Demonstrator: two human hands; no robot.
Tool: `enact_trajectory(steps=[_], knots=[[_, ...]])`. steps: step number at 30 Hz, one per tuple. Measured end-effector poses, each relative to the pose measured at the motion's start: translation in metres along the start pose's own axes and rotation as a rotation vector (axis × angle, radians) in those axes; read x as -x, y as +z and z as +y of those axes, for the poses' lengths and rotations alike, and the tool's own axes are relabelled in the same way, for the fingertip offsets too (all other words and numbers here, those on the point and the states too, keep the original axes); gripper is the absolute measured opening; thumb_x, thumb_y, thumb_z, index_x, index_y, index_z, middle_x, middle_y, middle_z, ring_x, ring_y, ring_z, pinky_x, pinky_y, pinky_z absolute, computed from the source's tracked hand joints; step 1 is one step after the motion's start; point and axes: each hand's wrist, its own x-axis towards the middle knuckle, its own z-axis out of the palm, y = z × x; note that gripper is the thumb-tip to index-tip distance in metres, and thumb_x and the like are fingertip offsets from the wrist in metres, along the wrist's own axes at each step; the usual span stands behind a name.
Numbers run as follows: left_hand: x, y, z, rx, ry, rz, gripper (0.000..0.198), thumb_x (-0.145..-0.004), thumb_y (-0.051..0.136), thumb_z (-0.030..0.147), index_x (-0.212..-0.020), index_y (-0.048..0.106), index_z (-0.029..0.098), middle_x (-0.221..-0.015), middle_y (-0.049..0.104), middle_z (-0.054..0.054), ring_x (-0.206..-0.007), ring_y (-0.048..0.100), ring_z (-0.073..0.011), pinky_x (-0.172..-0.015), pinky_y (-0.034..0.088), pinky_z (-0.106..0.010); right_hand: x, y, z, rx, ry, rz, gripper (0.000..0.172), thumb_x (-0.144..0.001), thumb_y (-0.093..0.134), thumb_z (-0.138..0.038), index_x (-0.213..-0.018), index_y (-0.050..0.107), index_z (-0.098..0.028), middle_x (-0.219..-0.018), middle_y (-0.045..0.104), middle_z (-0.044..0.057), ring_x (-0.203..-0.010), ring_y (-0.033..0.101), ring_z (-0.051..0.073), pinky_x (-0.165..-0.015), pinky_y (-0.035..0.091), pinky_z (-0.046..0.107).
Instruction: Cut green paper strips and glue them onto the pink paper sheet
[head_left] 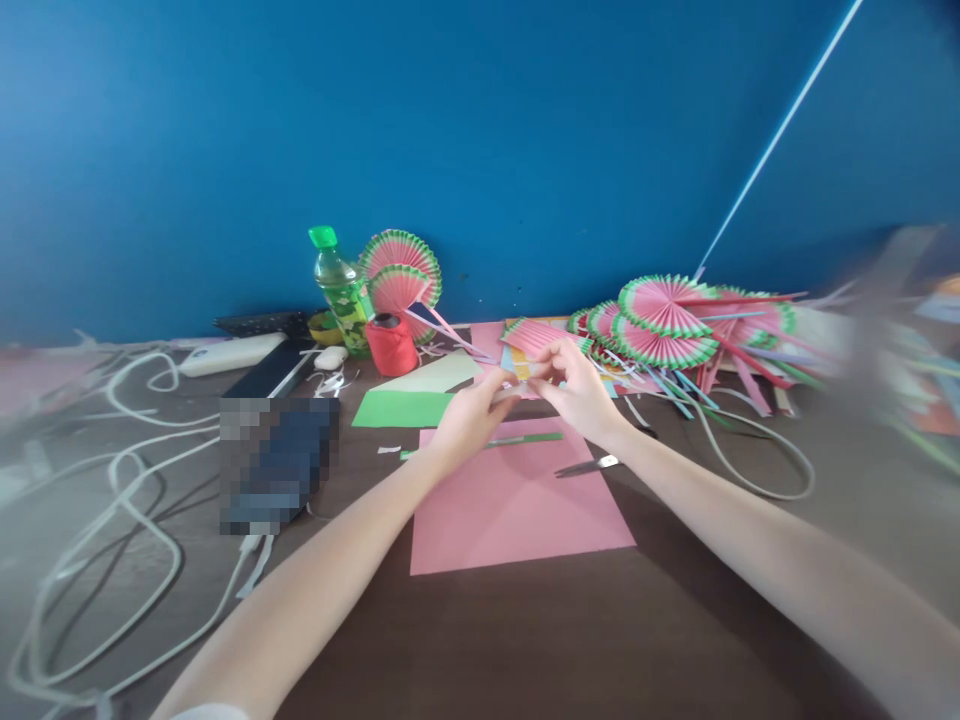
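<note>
My left hand and my right hand meet above the far edge of a pink paper sheet. Fingers and thumb are pinched on both, with a small pale strip between them; its material is unclear. Just behind my right fingers lies a pleated pink paper piece. Below the hands, a narrow green paper strip rests across the pink sheet. Scissors lie at the sheet's right side, their handles partly hidden by my right wrist.
Green paper and a red thread spool are left of the hands, near a green-capped bottle. Finished paper fans pile up at right against the blue wall. White cables loop around a blurred-out dark device.
</note>
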Motion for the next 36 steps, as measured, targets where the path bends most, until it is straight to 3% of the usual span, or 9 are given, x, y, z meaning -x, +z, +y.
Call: enact_trajectory(steps=[4,6,9,12,17,22,25,29,36], knots=[[0.0,0.0,-0.004,-0.009,0.027,0.024,0.017,-0.08,0.047,0.029,-0.096,0.051,0.024,-0.067,0.058,0.003,-0.057,0.052,-0.0121,-0.06,0.039,-0.022,-0.008,-0.018,-0.008,0.228,0.059,-0.157,0.013,-0.071,0.052,-0.02,-0.081,0.044,-0.021,-0.061,0.058,-0.004,-0.059,0.055,0.013,-0.06,0.04,0.026],[0.0,-0.001,-0.005,-0.013,0.031,0.06,0.017,-0.08,0.046,0.03,-0.096,0.05,0.024,-0.065,0.056,0.004,-0.057,0.052,-0.012,-0.059,0.038,-0.022,-0.014,-0.034,-0.01,0.325,0.191,-0.393,0.008,-0.073,0.049,-0.023,-0.079,0.048,-0.02,-0.057,0.059,-0.002,-0.055,0.055,0.013,-0.058,0.041,0.026],[0.001,-0.002,-0.005,-0.013,0.029,0.09,0.017,-0.081,0.045,0.031,-0.096,0.049,0.024,-0.06,0.052,0.006,-0.054,0.05,-0.0112,-0.058,0.037,-0.021,-0.022,-0.06,-0.011,0.536,0.391,-0.857,0.009,-0.067,0.055,-0.024,-0.07,0.052,-0.017,-0.056,0.06,0.001,-0.053,0.057,0.015,-0.051,0.041,0.025],[0.001,0.001,-0.005,-0.014,0.028,0.089,0.016,-0.082,0.044,0.03,-0.095,0.048,0.024,-0.06,0.052,0.007,-0.052,0.05,-0.0103,-0.057,0.037,-0.02,-0.023,-0.076,-0.012,0.706,0.513,-1.029,0.015,-0.062,0.06,-0.026,-0.07,0.051,-0.017,-0.061,0.062,0.002,-0.055,0.058,0.016,-0.045,0.037,0.024],[0.002,0.008,-0.011,-0.095,0.039,0.118,0.017,-0.082,0.044,0.026,-0.098,0.049,0.023,-0.07,0.057,0.004,-0.059,0.054,-0.0116,-0.06,0.038,-0.021,-0.02,-0.077,-0.018,0.721,0.598,-1.027,0.02,-0.061,0.061,-0.025,-0.075,0.05,-0.019,-0.065,0.062,0.001,-0.059,0.059,0.015,-0.045,0.039,0.022],[0.003,0.01,-0.017,-0.192,0.102,0.111,0.019,-0.085,0.041,0.027,-0.101,0.048,0.022,-0.082,0.063,0.0,-0.073,0.06,-0.0147,-0.065,0.04,-0.023,-0.018,-0.081,-0.016,0.714,0.583,-1.025,0.015,-0.061,0.056,-0.021,-0.074,0.05,-0.018,-0.064,0.061,0.001,-0.059,0.057,0.015,-0.047,0.038,0.023],[0.003,0.013,-0.018,-0.242,0.156,0.105,0.019,-0.086,0.04,0.028,-0.102,0.048,0.021,-0.091,0.065,-0.003,-0.083,0.061,-0.0167,-0.069,0.041,-0.024,-0.013,-0.093,-0.009,0.728,0.525,-1.038,0.017,-0.06,0.052,-0.02,-0.077,0.053,-0.018,-0.07,0.062,0.002,-0.062,0.056,0.015,-0.051,0.039,0.025],[0.003,0.016,-0.019,-0.259,0.169,0.119,0.019,-0.086,0.039,0.027,-0.102,0.047,0.021,-0.093,0.066,-0.004,-0.084,0.062,-0.0169,-0.069,0.041,-0.025,0.004,-0.11,0.003,0.724,0.421,-1.026,0.033,-0.055,0.051,-0.016,-0.088,0.053,-0.019,-0.081,0.06,0.003,-0.07,0.056,0.017,-0.059,0.042,0.026],[0.004,0.016,-0.017,-0.264,0.181,0.168,0.019,-0.085,0.043,0.029,-0.101,0.048,0.021,-0.087,0.066,-0.002,-0.077,0.062,-0.0159,-0.067,0.041,-0.024,0.04,-0.113,0.013,0.774,0.181,-0.789,0.04,-0.053,0.044,-0.009,-0.09,0.051,-0.023,-0.083,0.052,0.002,-0.075,0.051,0.017,-0.065,0.04,0.027]])
